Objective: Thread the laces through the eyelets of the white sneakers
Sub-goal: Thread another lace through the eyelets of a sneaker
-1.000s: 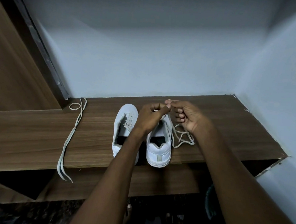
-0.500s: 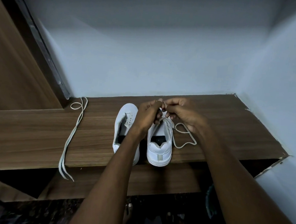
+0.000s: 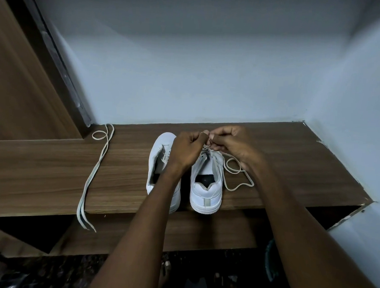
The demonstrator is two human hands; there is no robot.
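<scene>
Two white sneakers stand side by side on the wooden shelf, heels toward me. The left sneaker has no lace in it. Over the front of the right sneaker my left hand and my right hand meet, both with fingers curled and pinching the right lace near the eyelets. The slack of that lace lies in loops on the shelf beside the shoe's right side. The eyelets under my fingers are hidden.
A spare lace lies folded double on the shelf's left part, its two ends hanging over the front edge. Pale walls close the shelf at the back and right. A wooden panel rises at the left.
Both hands dropped from above the toe down onto the right sneaker's front. The lace slack at the right spread out into wider loops on the shelf.
</scene>
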